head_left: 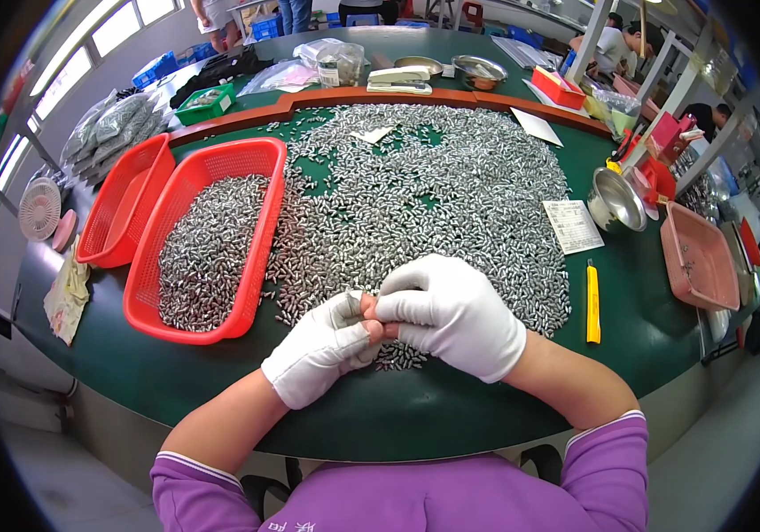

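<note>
My left hand (331,346) and my right hand (451,310) meet over the near edge of a wide spread of small shiny metal parts (451,204). Both wear white gloves, and bare fingertips show on the left one. Their fingers are pinched together, touching each other; whatever sits between them is hidden. Left of the spread, a red plastic basket (138,293) holds a heap of the same silvery pieces. A few loose parts (400,356) lie on the green table just below my fingers.
A second red basket (101,239) stands further left, beside a cloth (67,297). On the right are a yellow cutter (592,306), a printed paper slip (572,226), a steel bowl (617,199) and a pink tray (699,257). A raised brown wooden edge (309,95) borders the far side.
</note>
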